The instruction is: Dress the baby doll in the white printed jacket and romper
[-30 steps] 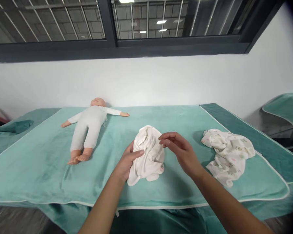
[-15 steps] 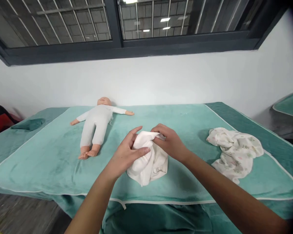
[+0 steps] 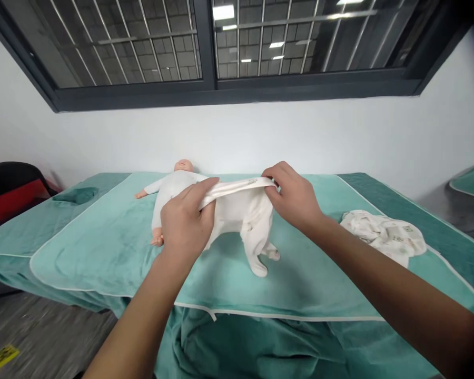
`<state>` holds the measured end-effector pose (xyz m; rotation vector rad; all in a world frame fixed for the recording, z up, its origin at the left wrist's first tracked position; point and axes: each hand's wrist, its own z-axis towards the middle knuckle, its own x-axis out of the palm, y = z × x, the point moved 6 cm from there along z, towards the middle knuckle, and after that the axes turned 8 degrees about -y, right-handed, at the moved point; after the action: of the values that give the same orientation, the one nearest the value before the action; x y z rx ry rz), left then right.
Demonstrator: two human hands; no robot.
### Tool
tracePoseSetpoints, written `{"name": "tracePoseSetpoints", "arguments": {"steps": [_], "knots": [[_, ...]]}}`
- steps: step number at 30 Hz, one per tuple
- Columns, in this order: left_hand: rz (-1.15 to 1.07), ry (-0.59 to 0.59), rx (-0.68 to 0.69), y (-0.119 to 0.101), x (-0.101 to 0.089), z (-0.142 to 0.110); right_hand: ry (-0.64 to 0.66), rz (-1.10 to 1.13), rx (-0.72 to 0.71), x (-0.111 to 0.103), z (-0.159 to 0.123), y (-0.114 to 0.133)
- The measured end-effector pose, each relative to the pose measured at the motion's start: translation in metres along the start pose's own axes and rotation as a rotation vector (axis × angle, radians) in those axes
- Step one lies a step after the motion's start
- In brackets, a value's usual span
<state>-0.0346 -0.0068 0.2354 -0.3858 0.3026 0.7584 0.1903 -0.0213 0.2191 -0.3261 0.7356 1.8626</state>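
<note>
Our left hand [image 3: 186, 218] and right hand [image 3: 293, 196] pinch a white garment [image 3: 237, 209] taut by its top edge [image 3: 240, 187], its legs [image 3: 256, 258] hanging below the grip over a green mat [image 3: 114, 237]. A printed cloth [image 3: 384, 235] lies to the grip's right, a doll [image 3: 176, 185] beyond our left hand.

Bare left grip [image 3: 188, 218], bare right grip [image 3: 294, 193] — bare forearms [image 3: 379, 279], tapering wrists [image 3: 318, 223]
</note>
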Motion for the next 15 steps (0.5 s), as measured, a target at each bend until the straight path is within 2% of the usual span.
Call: {"name": "tracePoseSetpoints", "arguments": {"steps": [3, 5, 7, 9, 11, 15], "knots": [[0.145, -0.081, -0.047, 0.001, -0.017, -0.004, -0.056, 0.059, 0.029, -0.007, -0.005, -0.004], [0.234, -0.087, -0.048, 0.002, -0.023, -0.006, -0.083, 0.122, 0.044, -0.010, -0.009, -0.002], [0.264, -0.033, -0.051, 0.009, -0.020, -0.010, -0.098, 0.163, 0.047, -0.011, -0.012, -0.001], [0.247, 0.060, -0.108, 0.024, -0.012, -0.016, -0.097, 0.180, 0.062, -0.010, -0.014, -0.006], [0.174, 0.143, -0.219, 0.046, -0.003, -0.026, -0.074, 0.195, 0.132, -0.006, -0.020, -0.022], [-0.071, 0.253, -0.453, 0.084, 0.012, -0.053, 0.019, 0.183, 0.399, 0.000, -0.044, -0.074]]}}
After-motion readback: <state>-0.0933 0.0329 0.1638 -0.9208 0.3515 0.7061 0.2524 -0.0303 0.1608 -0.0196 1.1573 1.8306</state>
